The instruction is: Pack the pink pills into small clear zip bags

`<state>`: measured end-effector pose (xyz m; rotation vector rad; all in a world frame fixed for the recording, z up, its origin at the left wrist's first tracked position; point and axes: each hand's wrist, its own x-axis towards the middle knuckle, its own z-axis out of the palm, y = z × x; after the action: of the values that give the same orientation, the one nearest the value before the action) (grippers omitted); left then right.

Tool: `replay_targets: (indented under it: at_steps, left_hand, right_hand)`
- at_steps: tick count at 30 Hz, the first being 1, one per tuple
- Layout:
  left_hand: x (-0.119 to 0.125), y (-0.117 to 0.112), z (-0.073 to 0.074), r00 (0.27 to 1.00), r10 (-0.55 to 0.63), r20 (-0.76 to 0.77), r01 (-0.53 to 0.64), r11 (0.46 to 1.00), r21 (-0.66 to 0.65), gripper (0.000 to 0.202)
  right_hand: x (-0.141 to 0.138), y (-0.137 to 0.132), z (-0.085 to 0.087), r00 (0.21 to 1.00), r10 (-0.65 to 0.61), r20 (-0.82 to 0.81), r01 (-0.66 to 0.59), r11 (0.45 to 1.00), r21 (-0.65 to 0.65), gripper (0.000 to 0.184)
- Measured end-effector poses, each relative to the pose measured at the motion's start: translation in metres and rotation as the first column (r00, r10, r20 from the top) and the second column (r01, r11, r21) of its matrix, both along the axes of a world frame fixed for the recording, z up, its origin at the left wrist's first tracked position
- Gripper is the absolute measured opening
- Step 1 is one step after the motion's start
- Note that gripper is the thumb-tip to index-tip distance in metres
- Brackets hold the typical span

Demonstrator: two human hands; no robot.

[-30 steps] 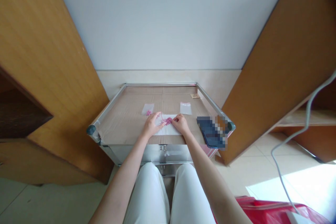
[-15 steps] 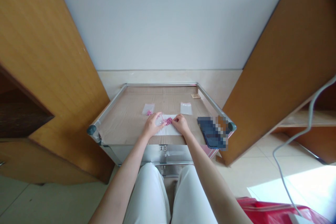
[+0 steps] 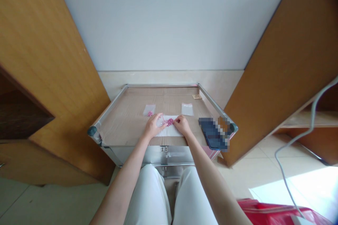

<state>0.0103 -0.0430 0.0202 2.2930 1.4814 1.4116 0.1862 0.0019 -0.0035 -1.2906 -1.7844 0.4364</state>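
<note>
A small heap of pink beads lies on a white sheet in the middle of a metal-framed cart top. My left hand rests on the sheet just left of the beads, fingers bent and pressed down near a thin thread. My right hand sits right of the beads with its fingertips pinched at the heap. What the pinch holds is too small to make out.
A small clear bag with pink beads lies behind my left hand, an empty-looking clear bag behind my right. A blurred dark item sits at the cart's right edge. Wooden panels flank both sides; a red object is on the floor.
Nothing has visibly moved apart from a tiny shift of the view; both hands stay at the beads.
</note>
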Motion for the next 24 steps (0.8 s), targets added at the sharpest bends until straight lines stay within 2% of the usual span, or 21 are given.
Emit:
replay_targets:
  at_steps: [5,10,17,24]
  left_hand:
    - [0.0,0.001,-0.001,1.0,0.006,-0.003,-0.006,1.0,0.01,0.046]
    - [-0.001,0.001,-0.002,1.0,0.003,0.001,-0.003,1.0,0.015,0.047]
    - [-0.001,0.001,-0.001,1.0,-0.004,0.002,0.004,1.0,-0.013,0.043]
    - [-0.001,0.002,-0.003,1.0,-0.001,0.004,0.001,1.0,-0.005,0.046]
  right_hand:
    - [0.003,0.001,0.004,0.987,0.03,-0.16,-0.025,0.999,0.033,0.016]
    - [-0.005,-0.005,0.018,0.94,0.115,-0.32,-0.098,0.993,0.067,0.016]
    - [-0.028,-0.012,0.037,0.924,0.295,-0.243,-0.29,0.955,0.059,0.013]
    - [-0.02,-0.01,0.026,0.917,0.27,-0.292,-0.283,0.959,-0.002,0.016]
